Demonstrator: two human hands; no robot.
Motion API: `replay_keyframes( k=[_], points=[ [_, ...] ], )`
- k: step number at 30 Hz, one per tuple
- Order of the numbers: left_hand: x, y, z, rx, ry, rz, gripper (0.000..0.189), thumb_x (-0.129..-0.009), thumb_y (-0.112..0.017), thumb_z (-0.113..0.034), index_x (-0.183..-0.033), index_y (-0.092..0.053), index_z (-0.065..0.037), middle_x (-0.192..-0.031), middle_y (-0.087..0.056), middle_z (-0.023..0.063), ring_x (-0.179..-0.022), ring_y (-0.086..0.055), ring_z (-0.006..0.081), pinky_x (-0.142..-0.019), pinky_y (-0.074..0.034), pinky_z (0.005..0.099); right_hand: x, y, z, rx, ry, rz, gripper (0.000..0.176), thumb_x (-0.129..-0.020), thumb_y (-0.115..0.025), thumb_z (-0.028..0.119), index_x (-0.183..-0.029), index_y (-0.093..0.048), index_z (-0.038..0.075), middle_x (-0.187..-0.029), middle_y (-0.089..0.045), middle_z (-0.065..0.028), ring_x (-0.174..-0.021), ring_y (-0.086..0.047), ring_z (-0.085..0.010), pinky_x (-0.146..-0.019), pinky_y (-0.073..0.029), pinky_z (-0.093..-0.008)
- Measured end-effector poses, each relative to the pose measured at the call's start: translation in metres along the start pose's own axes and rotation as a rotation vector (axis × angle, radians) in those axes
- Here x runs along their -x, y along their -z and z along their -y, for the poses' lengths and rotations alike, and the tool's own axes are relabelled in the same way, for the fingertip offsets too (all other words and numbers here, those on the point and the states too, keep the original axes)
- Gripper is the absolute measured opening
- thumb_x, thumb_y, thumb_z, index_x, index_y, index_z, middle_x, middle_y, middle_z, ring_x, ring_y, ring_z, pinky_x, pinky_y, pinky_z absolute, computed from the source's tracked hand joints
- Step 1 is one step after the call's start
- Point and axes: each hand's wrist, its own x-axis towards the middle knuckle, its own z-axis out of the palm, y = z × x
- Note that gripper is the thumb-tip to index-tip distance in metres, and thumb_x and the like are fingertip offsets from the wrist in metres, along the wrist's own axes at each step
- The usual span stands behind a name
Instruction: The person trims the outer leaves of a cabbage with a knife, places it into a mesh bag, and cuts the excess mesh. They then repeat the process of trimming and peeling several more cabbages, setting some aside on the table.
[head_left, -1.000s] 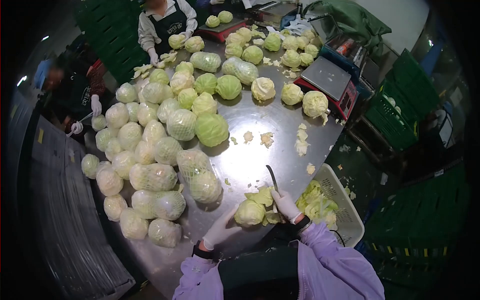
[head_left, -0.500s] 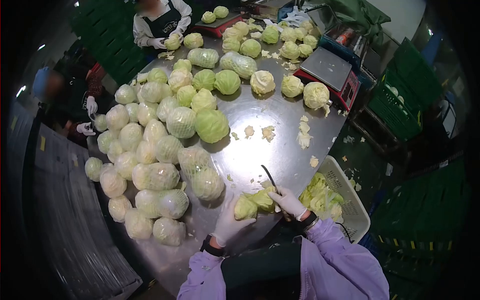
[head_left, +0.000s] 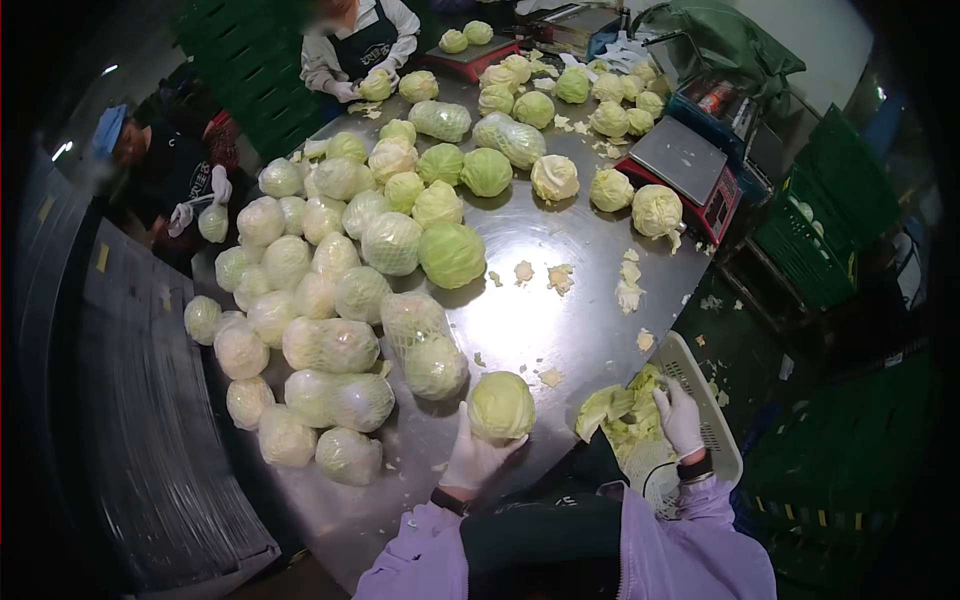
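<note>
Left hand (head_left: 478, 452) around cabbage (head_left: 502, 404), underside hidden, grip of right hand (head_left: 681, 420) unclear.

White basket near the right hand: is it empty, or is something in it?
Not empty: loose green leaves show inside the white basket, close by the right hand. How deep they go, I cannot tell.

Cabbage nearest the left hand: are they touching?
Touching. The head view shows the left hand cupping the cabbage along its near side, no gap.

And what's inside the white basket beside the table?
Loose cabbage leaves lie in the basket. The right hand hides part of its inside, and whatever sits beneath the leaves is covered.
</note>
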Motion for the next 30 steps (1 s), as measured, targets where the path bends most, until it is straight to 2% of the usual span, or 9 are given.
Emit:
replay_keyframes(
  k=[3, 8, 11, 12, 13, 16, 19, 24, 30],
  points=[
    [-0.006, -0.018, 0.005, -0.041, -0.035, -0.075, 0.069, -0.094, -0.032, -0.061, -0.146, -0.025, -0.016, -0.147, -0.032, 0.0141, -0.133, -0.037, 0.0336, -0.103, -0.039, 0.0528, 0.002, -0.012, 0.065, -0.573, -0.103, 0.353, 0.039, -0.101, -0.042, 0.032, -0.124, -0.055, 0.003, -0.076, -0.061, -0.0014, -0.054, -0.049, -0.0041, -0.05, -0.041, -0.0194],
    [0.018, -0.087, -0.009, -0.61, -0.485, 0.149, 0.069, -0.095, -0.04, -0.053, -0.148, -0.019, -0.015, -0.149, -0.026, 0.0158, -0.135, -0.031, 0.035, -0.108, -0.031, 0.0555, -0.001, -0.041, 0.128, -1.076, -0.272, 0.681, 0.05, -0.102, -0.036, 0.039, -0.134, -0.044, 0.002, -0.087, -0.063, -0.0022, -0.056, -0.051, -0.0062, -0.052, -0.043, -0.0193],
    [0.019, -0.064, -0.021, -0.385, -0.656, 0.244, 0.075, -0.089, -0.048, -0.058, -0.147, -0.022, -0.018, -0.151, -0.022, 0.0131, -0.138, -0.026, 0.0326, -0.108, -0.029, 0.058, 0.004, -0.048, 0.146, -1.474, -0.424, 0.863, 0.055, -0.099, -0.044, 0.042, -0.139, -0.039, 0.004, -0.097, -0.061, -0.001, -0.062, -0.051, -0.0057, -0.055, -0.042, -0.0185],
    [0.022, -0.071, -0.024, -0.356, -0.698, 0.046, 0.075, -0.092, -0.041, -0.06, -0.146, -0.023, -0.013, -0.149, -0.027, 0.0125, -0.136, -0.032, 0.0293, -0.11, -0.031, 0.0507, 0.005, -0.055, 0.142, -1.561, -0.427, 0.926, 0.058, -0.098, -0.046, 0.042, -0.14, -0.038, 0.004, -0.096, -0.06, 0.0001, -0.064, -0.049, -0.0043, -0.055, -0.04, -0.0175],
    [0.024, -0.059, -0.02, -0.355, -0.702, 0.041, 0.075, -0.092, -0.041, -0.06, -0.146, -0.023, -0.013, -0.149, -0.027, 0.0125, -0.136, -0.032, 0.0293, -0.11, -0.031, 0.0507, 0.007, -0.061, 0.139, -1.559, -0.429, 0.932, 0.058, -0.098, -0.046, 0.042, -0.14, -0.038, 0.004, -0.096, -0.06, 0.0001, -0.064, -0.049, -0.0043, -0.055, -0.04, -0.0175],
    [0.025, -0.029, -0.001, -0.378, -0.058, -0.078, 0.077, -0.093, -0.027, -0.062, -0.143, -0.027, -0.003, -0.142, -0.041, 0.0123, -0.13, -0.042, 0.0251, -0.109, -0.035, 0.0388, 0.005, -0.056, 0.146, -1.184, -0.325, 0.872, 0.047, -0.098, -0.05, 0.033, -0.135, -0.047, 0.004, -0.084, -0.056, 0.0041, -0.06, -0.043, -0.002, -0.054, -0.036, -0.0163],
    [0.031, -0.027, 0.002, -0.392, -0.014, 0.02, 0.066, -0.1, -0.025, -0.05, -0.144, -0.025, -0.001, -0.145, -0.035, 0.0131, -0.132, -0.036, 0.0231, -0.112, -0.027, 0.0369, 0.006, -0.055, 0.136, -1.134, -0.327, 0.804, 0.043, -0.097, -0.052, 0.029, -0.132, -0.051, 0.004, -0.08, -0.054, 0.0046, -0.061, -0.044, -0.0016, -0.054, -0.037, -0.0167],
    [0.018, -0.048, -0.019, -0.764, -0.2, 0.053, 0.093, -0.079, -0.069, -0.051, -0.145, -0.026, -0.001, -0.138, -0.041, 0.0123, -0.127, -0.041, 0.0215, -0.108, -0.032, 0.0346, 0.005, -0.043, 0.142, -1.119, -0.351, 0.595, 0.012, -0.09, -0.061, 0.012, -0.099, -0.058, 0.005, -0.069, -0.053, 0.0015, -0.054, -0.048, -0.0065, -0.051, -0.04, -0.0206],
    [0.012, -0.042, -0.019, -0.393, -0.19, -0.052, 0.09, -0.078, -0.07, -0.042, -0.144, -0.025, -0.001, -0.136, -0.042, 0.013, -0.125, -0.042, 0.0209, -0.105, -0.036, 0.0344, 0.001, 0.006, 0.134, -1.308, -0.211, 0.842, 0.009, -0.088, -0.062, 0.009, -0.087, -0.055, 0.005, -0.072, -0.051, -0.0001, -0.059, -0.049, -0.0087, -0.054, -0.039, -0.022]
  ],
)
